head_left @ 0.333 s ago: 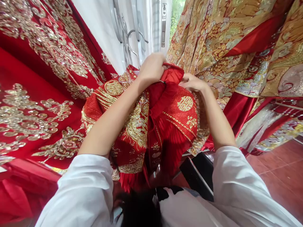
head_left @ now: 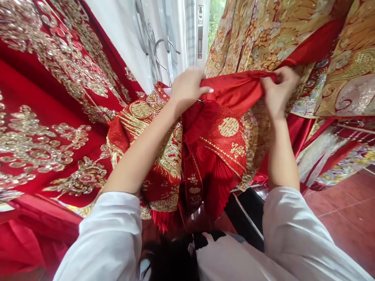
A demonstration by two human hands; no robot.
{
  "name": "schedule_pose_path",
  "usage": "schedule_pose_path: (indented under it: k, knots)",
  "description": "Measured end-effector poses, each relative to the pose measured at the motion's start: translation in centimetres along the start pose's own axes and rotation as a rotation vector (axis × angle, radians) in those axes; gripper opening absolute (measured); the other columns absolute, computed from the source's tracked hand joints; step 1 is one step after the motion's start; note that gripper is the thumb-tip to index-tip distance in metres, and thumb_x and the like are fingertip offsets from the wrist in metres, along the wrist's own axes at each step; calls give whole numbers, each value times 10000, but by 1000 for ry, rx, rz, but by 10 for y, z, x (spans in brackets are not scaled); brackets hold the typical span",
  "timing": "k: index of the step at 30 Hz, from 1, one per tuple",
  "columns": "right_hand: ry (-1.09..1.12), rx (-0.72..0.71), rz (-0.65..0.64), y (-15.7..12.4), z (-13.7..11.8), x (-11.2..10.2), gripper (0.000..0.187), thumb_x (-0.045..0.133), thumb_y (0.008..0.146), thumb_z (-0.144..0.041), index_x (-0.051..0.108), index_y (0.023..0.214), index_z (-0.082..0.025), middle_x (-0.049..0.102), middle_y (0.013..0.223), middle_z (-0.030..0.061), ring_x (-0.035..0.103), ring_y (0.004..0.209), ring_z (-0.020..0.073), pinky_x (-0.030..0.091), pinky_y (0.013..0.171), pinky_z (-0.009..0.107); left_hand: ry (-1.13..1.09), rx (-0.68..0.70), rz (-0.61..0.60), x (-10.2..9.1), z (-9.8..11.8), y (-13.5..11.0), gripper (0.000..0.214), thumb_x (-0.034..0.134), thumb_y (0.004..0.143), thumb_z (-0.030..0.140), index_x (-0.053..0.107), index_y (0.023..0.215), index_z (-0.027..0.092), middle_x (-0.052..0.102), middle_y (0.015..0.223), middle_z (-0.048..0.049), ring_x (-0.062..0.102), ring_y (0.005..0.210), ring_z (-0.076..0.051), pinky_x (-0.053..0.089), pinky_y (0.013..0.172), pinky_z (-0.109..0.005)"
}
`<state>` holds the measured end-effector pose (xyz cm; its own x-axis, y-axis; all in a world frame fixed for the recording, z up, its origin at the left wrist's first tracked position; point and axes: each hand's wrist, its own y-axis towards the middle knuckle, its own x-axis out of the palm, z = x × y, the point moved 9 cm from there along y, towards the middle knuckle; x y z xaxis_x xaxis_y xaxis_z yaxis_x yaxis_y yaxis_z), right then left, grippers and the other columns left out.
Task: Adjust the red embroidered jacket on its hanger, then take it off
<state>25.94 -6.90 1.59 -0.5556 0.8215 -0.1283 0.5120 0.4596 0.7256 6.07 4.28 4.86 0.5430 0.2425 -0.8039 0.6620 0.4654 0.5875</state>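
A red garment with gold embroidery (head_left: 175,152) hangs in front of me from a metal hanger (head_left: 159,52). My left hand (head_left: 187,88) grips its red satin waistband (head_left: 237,88) at the top, close to the hanger. My right hand (head_left: 279,91) pinches the other end of that band further right. The band is pulled taut between the two hands. Pleated red cloth (head_left: 218,171) hangs below it.
A red robe with silver-gold embroidery (head_left: 49,117) hangs at the left. Gold brocade robes (head_left: 269,35) hang at the right. A white window frame (head_left: 199,31) stands behind. Red floor tiles (head_left: 348,210) and a dark flat object (head_left: 246,218) lie below.
My right hand has moved right and up, drawing the red band out from a bunch into a taut strip. My left hand has stayed at the hanger.
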Motion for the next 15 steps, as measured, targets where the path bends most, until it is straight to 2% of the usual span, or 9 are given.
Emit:
schedule_pose_path:
  k: [2, 3, 4, 6, 9, 10, 12, 14, 15]
  knots:
    - [-136, -121, 203, -2, -6, -28, 223, 475, 834, -94, 365, 682, -215, 402, 680, 5, 406, 790, 140, 335, 720, 223, -57, -7, 12, 0, 3, -4, 357, 448, 863, 419, 653, 1099, 245, 655, 1056, -97, 530, 1054, -298, 403, 881, -407]
    - [-205, -155, 231, -6, -5, -30, 218, 494, 826, -93, 385, 679, -212, 412, 684, 7, 400, 759, 143, 334, 724, 233, -98, -1, 18, 1, 8, -9, 385, 388, 892, 413, 628, 1147, 255, 649, 1077, -92, 512, 1095, -293, 394, 916, -415]
    - [-261, -160, 199, -10, 1, -25, 209, 507, 821, -92, 406, 677, -205, 421, 682, 7, 396, 729, 142, 335, 724, 239, -139, 17, 12, 4, 17, -15, 423, 320, 916, 409, 600, 1195, 257, 643, 1096, -90, 490, 1137, -286, 383, 951, -424]
    - [-320, -102, 0, -17, 22, -4, 190, 519, 822, -97, 443, 675, -190, 440, 669, 3, 409, 694, 144, 343, 728, 246, -186, 100, -35, 16, 42, -34, 487, 243, 931, 415, 547, 1272, 245, 620, 1160, -92, 437, 1219, -278, 346, 1025, -443]
    - [-407, -50, -257, -23, 37, 8, 188, 572, 820, -142, 476, 663, -179, 447, 626, 1, 455, 690, 154, 367, 747, 252, -120, 261, -81, 42, 84, -67, 526, 364, 876, 420, 455, 1367, 254, 524, 1335, -59, 334, 1324, -295, 246, 1127, -486]
    - [-456, -70, -296, -21, 31, 2, 190, 579, 826, -159, 485, 662, -177, 450, 619, 3, 464, 686, 151, 376, 750, 252, -83, 291, -73, 51, 92, -75, 568, 421, 843, 401, 411, 1397, 277, 484, 1385, -29, 300, 1348, -299, 214, 1149, -498]
    - [-622, -161, -285, -12, 0, -22, 181, 567, 854, -207, 521, 684, -165, 478, 640, 14, 491, 696, 138, 394, 757, 249, -32, 298, -51, 67, 98, -82, 633, 448, 810, 343, 345, 1433, 304, 429, 1437, 11, 264, 1375, -292, 169, 1177, -506]
    - [-846, -297, -189, -8, -52, -49, 230, 505, 891, -325, 574, 762, -148, 546, 745, 34, 557, 798, 134, 408, 792, 251, -13, 282, -40, 81, 94, -77, 619, 384, 833, 282, 335, 1450, 267, 402, 1461, -9, 261, 1390, -276, 136, 1192, -496]
    - [-947, -334, -147, -11, -77, -58, 292, 469, 885, -406, 596, 853, -146, 594, 864, 42, 584, 931, 162, 408, 830, 262, -15, 267, -34, 87, 89, -72, 609, 342, 847, 247, 338, 1455, 233, 391, 1468, -33, 258, 1399, -270, 121, 1196, -493]
